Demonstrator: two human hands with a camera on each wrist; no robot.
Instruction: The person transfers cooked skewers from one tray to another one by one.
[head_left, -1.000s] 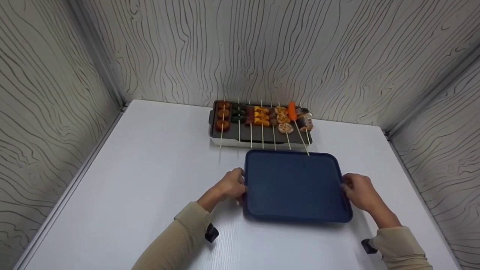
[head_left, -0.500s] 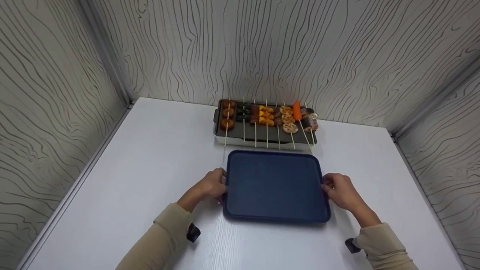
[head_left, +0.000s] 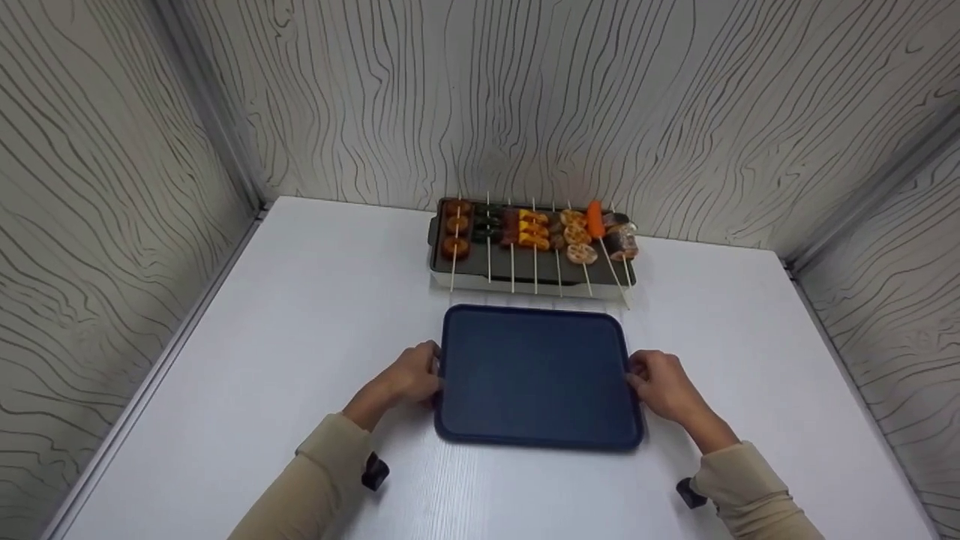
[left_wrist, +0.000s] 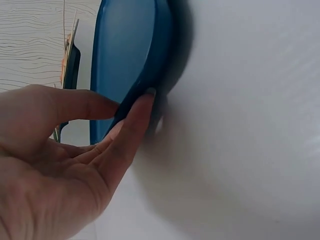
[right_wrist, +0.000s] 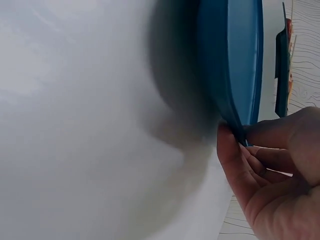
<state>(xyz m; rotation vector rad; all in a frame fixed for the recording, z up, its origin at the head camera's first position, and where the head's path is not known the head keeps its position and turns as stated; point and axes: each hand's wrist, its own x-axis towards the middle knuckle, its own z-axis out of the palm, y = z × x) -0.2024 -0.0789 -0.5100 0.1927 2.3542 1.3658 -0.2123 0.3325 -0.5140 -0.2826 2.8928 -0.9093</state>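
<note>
A dark blue rectangular tray with a raised rim is held between both hands, in front of the grill. My left hand pinches its left edge; in the left wrist view the thumb lies on the inner side and the fingers underneath. The right hand grips the opposite edge the same way, thumb above and fingers below. Both wrist views show a shadow beneath the tray's side. Nothing lies on the tray.
Behind the tray a dark flat grill on a white base bears several food skewers, among them yellow pieces, lotus root slices and an orange sausage. The white table is bounded by patterned panels.
The tray, with both hands on it, has moved left and slightly towards me, away from the skewer ends. The grip of both hands looks the same. The head view has shifted slightly.
</note>
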